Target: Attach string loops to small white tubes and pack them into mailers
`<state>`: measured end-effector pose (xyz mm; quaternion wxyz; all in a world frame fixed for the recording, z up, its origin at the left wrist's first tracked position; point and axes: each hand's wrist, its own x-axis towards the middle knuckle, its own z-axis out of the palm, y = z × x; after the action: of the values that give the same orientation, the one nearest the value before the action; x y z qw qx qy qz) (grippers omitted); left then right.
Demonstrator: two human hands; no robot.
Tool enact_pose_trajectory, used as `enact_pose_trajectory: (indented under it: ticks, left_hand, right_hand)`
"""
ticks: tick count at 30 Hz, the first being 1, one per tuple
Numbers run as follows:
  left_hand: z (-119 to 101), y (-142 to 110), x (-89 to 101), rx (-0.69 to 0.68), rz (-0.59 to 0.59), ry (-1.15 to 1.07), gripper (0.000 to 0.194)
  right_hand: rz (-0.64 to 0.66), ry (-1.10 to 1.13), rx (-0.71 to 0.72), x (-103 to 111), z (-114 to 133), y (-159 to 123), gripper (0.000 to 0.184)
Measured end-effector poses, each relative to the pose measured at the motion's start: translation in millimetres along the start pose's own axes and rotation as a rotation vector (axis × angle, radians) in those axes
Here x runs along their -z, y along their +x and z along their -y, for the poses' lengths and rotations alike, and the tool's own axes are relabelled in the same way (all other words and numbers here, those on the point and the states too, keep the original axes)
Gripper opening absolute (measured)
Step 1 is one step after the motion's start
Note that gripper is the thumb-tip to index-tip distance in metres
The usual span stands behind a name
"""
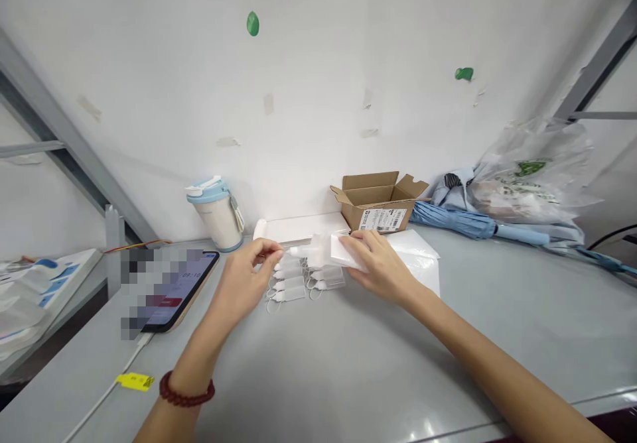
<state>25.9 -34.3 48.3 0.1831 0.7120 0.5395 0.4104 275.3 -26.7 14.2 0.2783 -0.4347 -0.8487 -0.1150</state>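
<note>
My left hand (246, 278) pinches the left end of a small white packaged piece (309, 251) held just above the grey table (318, 363). My right hand (378, 267) grips a small clear plastic bag (343, 253) at the piece's right end, fingers closed on it. Directly under both hands lie several small white packaged pieces (298, 284) in two rows on the table. A red bead bracelet is on my left wrist.
A phone (172, 290) on a cable lies at left, with a blue-lidded cup (216, 212) behind it. An open cardboard box (381, 202), a white tray (303, 227), flat plastic bags (418, 251), a blue umbrella (478, 224) and a plastic sack (532, 174) stand along the wall.
</note>
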Motion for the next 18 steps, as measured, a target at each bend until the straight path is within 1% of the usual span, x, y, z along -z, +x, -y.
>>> enact_pose_trajectory:
  ticks: [3, 5, 7, 8, 9, 11, 12, 13, 14, 15, 16, 17, 18]
  left_hand:
    - [-8.4, -8.8, -18.4, -0.076, 0.03, -0.062, 0.013]
    - [-10.9, -13.2, -31.0, -0.084, 0.042, -0.114, 0.011]
    - [-12.2, -15.4, -37.8, -0.07, 0.076, -0.141, 0.011]
    - [-12.3, -15.5, -38.3, -0.059, 0.063, -0.152, 0.011]
    - [-12.1, -14.8, -37.1, -0.042, 0.021, -0.159, 0.012]
    - [-10.7, -11.7, -31.1, 0.008, -0.114, -0.19, 0.016]
    - [-9.7, -9.6, -27.6, 0.038, -0.162, -0.222, 0.023]
    - [-8.7, -7.7, -24.7, 0.073, -0.162, -0.268, 0.033]
    - [-8.0, -6.2, -22.8, 0.11, -0.104, -0.327, 0.043]
    - [-7.6, -5.5, -22.3, 0.146, 0.001, -0.392, 0.048]
    - [-7.7, -5.7, -23.2, 0.18, 0.127, -0.448, 0.047]
    - [-8.3, -6.7, -25.4, 0.215, 0.239, -0.485, 0.041]
    - [-9.3, -8.4, -28.6, 0.244, 0.319, -0.503, 0.033]
  right_hand:
    - [-0.025, 0.03, 0.069, 0.3, 9.9, -2.0, 0.048]
    - [-0.043, 0.035, 0.12, 0.6, 16.0, -3.3, 0.048]
    - [-0.052, 0.035, 0.154, 1.1, 19.1, -4.0, 0.048]
    - [-0.055, 0.035, 0.161, 1.5, 19.2, -3.9, 0.047]
    - [-0.058, 0.034, 0.16, 1.9, 18.4, -3.7, 0.048]
    - [-0.074, 0.032, 0.155, 3.0, 15.4, -2.8, 0.048]
    - [-0.089, 0.031, 0.158, 3.5, 14.0, -2.3, 0.047]
    - [-0.104, 0.033, 0.166, 4.1, 13.1, -1.8, 0.045]
    - [-0.117, 0.036, 0.182, 4.6, 13.1, -1.5, 0.043]
    - [-0.127, 0.04, 0.207, 5.0, 14.1, -1.3, 0.04]
    - [-0.125, 0.04, 0.237, 5.3, 15.9, -1.3, 0.038]
    - [-0.112, 0.033, 0.266, 5.4, 18.3, -1.5, 0.037]
    - [-0.09, 0.016, 0.289, 5.4, 21.1, -1.8, 0.037]
